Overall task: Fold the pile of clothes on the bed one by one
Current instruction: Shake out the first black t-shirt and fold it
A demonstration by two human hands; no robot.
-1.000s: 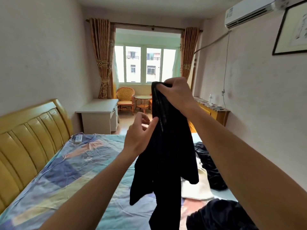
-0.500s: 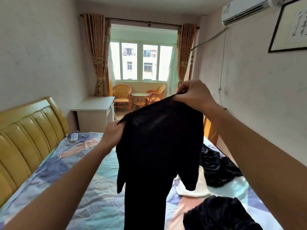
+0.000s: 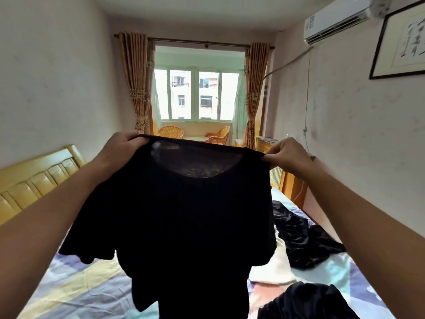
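Above the bed (image 3: 76, 284), a black T-shirt (image 3: 184, 215) hangs spread open in the air, its two shoulders held up and its body and short sleeves dropping straight down. The left hand (image 3: 122, 146) pinches the left shoulder seam with curled fingers (image 3: 134, 140), and the right hand (image 3: 287, 155) pinches the right shoulder the same way, so the neckline is stretched flat between them.

The cloth looks thin and slack, so a loosened pinch on either side would probably let that shoulder fall and the shirt collapse into a crumple. Lowered carelessly, the hem could bunch beneath it, or land on the unfolded clothes to the right: a black garment (image 3: 305, 238), a cream piece (image 3: 276, 265) and another dark heap (image 3: 305, 302), all lying loose on the patterned sheet.

No basket, box or drawer holding clothes shows; the pile rests directly on the bed.
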